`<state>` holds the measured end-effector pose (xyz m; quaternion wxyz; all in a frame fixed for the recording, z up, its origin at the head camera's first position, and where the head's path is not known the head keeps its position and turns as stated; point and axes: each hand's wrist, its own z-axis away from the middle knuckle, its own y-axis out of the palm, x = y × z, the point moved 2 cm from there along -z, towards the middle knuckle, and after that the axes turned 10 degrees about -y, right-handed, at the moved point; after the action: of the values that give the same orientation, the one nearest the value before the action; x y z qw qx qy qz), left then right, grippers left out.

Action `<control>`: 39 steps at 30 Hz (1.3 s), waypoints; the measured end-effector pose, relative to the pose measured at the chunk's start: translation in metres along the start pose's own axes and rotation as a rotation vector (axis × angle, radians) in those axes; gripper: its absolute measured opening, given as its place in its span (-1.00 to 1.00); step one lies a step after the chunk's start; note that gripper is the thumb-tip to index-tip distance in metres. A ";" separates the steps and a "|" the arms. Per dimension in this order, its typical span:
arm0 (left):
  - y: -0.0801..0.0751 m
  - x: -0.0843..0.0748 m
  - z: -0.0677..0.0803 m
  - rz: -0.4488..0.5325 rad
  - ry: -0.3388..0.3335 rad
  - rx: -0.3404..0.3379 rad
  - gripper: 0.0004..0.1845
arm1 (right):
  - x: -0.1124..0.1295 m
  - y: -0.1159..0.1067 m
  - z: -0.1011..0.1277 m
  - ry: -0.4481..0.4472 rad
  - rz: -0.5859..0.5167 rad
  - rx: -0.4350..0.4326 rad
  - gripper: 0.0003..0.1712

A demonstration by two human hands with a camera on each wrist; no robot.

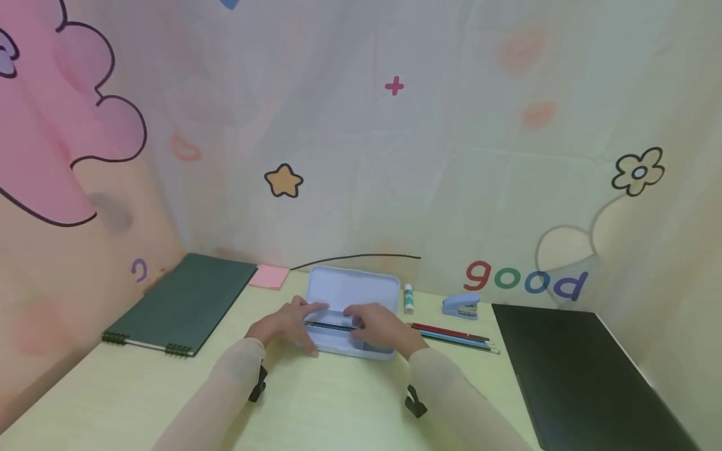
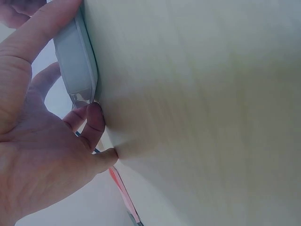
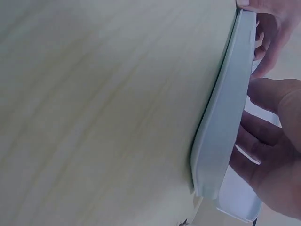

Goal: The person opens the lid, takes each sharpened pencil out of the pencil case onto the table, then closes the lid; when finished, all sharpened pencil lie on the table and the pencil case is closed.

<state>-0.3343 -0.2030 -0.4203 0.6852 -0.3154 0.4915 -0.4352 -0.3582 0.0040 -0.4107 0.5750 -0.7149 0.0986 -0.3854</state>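
Observation:
A pale lavender pencil case (image 1: pixel 355 288) lies on the table with its lid raised at the back. My left hand (image 1: pixel 286 324) grips the left end of the case, thumb at the front edge and the other fingers spread around the end. The left wrist view shows that thumb against the case's front wall (image 2: pixel 75 61). With my right hand (image 1: pixel 385 326) I pinch a dark pencil (image 1: pixel 329 326) that lies lengthwise over the case's inside; its right end is hidden by the fingers. In the right wrist view, the right hand (image 3: pixel 273 146) reaches over the case's front wall (image 3: pixel 221 117).
Several pencils (image 1: pixel 451 335), red, blue and dark, lie right of the case. Behind them are a glue stick (image 1: pixel 408 299) and a blue stapler (image 1: pixel 461 305). A black flat board (image 1: pixel 581 376) lies far right. A dark green spiral notebook (image 1: pixel 180 304) and pink sticky notes (image 1: pixel 270 277) lie left.

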 end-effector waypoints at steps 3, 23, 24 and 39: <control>-0.001 0.000 0.000 0.000 0.008 -0.001 0.07 | 0.002 -0.001 -0.002 -0.007 -0.011 0.016 -0.49; 0.000 0.000 -0.001 0.006 -0.003 -0.001 0.06 | 0.000 0.000 -0.010 -0.020 -0.017 0.125 -0.65; 0.000 0.000 -0.001 0.006 -0.005 0.001 0.06 | 0.000 0.000 -0.009 -0.023 -0.017 0.128 -0.65; 0.000 0.000 0.000 -0.005 -0.008 -0.008 0.05 | 0.009 -0.010 -0.014 -0.070 0.012 0.128 -0.57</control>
<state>-0.3347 -0.2028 -0.4202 0.6849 -0.3211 0.4897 -0.4336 -0.3643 -0.0080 -0.3975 0.6249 -0.6892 0.0578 -0.3622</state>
